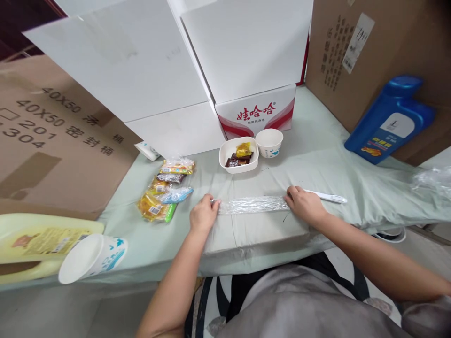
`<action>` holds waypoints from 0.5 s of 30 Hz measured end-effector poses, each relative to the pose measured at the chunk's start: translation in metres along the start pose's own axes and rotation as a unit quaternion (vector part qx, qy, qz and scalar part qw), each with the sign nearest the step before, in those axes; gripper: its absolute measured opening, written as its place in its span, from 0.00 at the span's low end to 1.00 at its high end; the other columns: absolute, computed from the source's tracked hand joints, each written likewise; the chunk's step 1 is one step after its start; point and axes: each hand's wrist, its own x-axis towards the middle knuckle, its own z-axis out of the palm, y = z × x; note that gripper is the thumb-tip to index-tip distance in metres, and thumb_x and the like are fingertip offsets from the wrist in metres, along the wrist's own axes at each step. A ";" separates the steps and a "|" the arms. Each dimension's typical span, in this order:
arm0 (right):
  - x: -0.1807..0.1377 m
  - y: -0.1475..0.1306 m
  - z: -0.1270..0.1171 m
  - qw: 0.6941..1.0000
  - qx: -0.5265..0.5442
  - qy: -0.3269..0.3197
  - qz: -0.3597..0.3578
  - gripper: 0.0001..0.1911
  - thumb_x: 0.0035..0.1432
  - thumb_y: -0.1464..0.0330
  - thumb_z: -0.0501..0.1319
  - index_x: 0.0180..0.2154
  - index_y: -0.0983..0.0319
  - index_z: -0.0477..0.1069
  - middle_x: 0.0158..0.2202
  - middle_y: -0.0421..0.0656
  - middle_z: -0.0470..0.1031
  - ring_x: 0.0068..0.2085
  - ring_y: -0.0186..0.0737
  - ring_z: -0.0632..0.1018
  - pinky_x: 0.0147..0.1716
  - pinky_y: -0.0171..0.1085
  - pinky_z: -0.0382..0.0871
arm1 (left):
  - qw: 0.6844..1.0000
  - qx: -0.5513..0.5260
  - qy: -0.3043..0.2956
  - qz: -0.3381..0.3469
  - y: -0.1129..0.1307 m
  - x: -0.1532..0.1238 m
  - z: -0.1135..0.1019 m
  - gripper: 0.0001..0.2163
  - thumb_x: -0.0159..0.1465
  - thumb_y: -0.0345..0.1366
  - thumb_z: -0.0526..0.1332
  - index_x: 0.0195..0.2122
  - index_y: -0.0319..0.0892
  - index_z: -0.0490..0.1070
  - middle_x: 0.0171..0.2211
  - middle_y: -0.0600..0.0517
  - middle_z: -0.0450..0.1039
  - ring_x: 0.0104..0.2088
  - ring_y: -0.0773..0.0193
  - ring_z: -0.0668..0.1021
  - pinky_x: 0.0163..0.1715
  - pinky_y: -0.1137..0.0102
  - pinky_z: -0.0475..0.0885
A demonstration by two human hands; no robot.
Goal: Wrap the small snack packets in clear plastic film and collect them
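A narrow, crinkled strip of clear plastic film (252, 205) lies stretched across the cloth between my hands. My left hand (204, 213) is closed on its left end, fingers pinched together. At the other end my right hand (303, 204) grips the film with curled fingers. A slim white tool (329, 196), perhaps a cutter, sticks out from behind my right hand; whether the hand touches it is unclear. Beyond the film stands a white bowl (224, 157) with wrapped snacks (243, 150) inside, beside a white paper cup (269, 141). Several packaged snacks (158, 202) lie left of my left hand.
White boxes (255, 115) and brown cartons (52, 136) line the back and sides. A blue bottle (384, 126) leans at right. A pale yellow jug (45, 234) and a tipped paper cup (95, 256) lie at the front left edge. Crumpled plastic (435, 180) is far right.
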 end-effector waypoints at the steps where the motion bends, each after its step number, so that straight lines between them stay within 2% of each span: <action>1: -0.002 0.002 0.000 1.000 0.014 0.003 -0.006 0.13 0.68 0.63 0.50 0.44 0.63 0.68 0.41 0.49 0.75 0.36 0.45 0.78 0.28 0.36 0.59 | 1.000 -0.003 0.023 0.001 -0.004 0.000 0.000 0.09 0.63 0.40 0.59 0.42 0.43 0.71 0.31 0.48 0.76 0.32 0.55 0.77 0.30 0.67 0.67; 4: -0.007 0.006 0.001 0.997 0.056 0.035 -0.035 0.14 0.67 0.61 0.51 0.43 0.63 0.69 0.41 0.49 0.74 0.35 0.44 0.78 0.29 0.38 0.62 | 0.990 -0.010 0.131 0.043 -0.008 -0.006 -0.005 0.06 0.62 0.34 0.58 0.39 0.41 0.72 0.36 0.44 0.74 0.36 0.52 0.76 0.34 0.63 0.68; 6: -0.010 0.006 0.003 0.994 0.076 0.059 -0.055 0.16 0.67 0.58 0.51 0.41 0.62 0.70 0.39 0.48 0.73 0.34 0.44 0.77 0.30 0.39 0.65 | 0.975 -0.010 0.207 0.085 -0.001 -0.014 -0.011 0.07 0.63 0.32 0.57 0.39 0.40 0.73 0.39 0.41 0.72 0.41 0.49 0.74 0.40 0.58 0.68; 9: -0.015 0.002 0.006 0.988 0.095 0.076 -0.092 0.17 0.64 0.55 0.55 0.40 0.61 0.70 0.38 0.48 0.73 0.38 0.46 0.76 0.35 0.41 0.68 | 0.956 -0.019 0.255 0.145 0.022 -0.031 -0.017 0.07 0.65 0.32 0.56 0.38 0.41 0.73 0.39 0.42 0.71 0.43 0.49 0.72 0.44 0.55 0.67; 11: -0.020 -0.003 0.008 0.984 0.105 0.078 -0.120 0.14 0.62 0.58 0.59 0.40 0.62 0.71 0.38 0.49 0.72 0.41 0.48 0.75 0.40 0.43 0.69 | 0.954 -0.037 0.223 0.196 0.041 -0.044 -0.016 0.07 0.65 0.32 0.56 0.38 0.41 0.73 0.38 0.43 0.72 0.43 0.51 0.72 0.44 0.56 0.67; 13: -0.026 -0.005 0.008 0.978 0.122 0.068 -0.155 0.10 0.61 0.61 0.60 0.38 0.62 0.71 0.38 0.49 0.72 0.41 0.48 0.74 0.42 0.44 0.68 | 0.951 -0.067 0.149 0.263 0.059 -0.058 -0.011 0.08 0.66 0.36 0.57 0.42 0.41 0.73 0.41 0.44 0.72 0.44 0.51 0.72 0.45 0.57 0.68; 15: -0.033 -0.004 0.004 0.965 0.162 0.045 -0.200 0.10 0.62 0.62 0.59 0.34 0.62 0.71 0.35 0.47 0.72 0.39 0.46 0.74 0.40 0.42 0.68 | 0.937 -0.094 0.064 0.331 0.073 -0.072 -0.004 0.15 0.64 0.41 0.60 0.50 0.42 0.70 0.47 0.43 0.71 0.50 0.49 0.71 0.49 0.55 0.68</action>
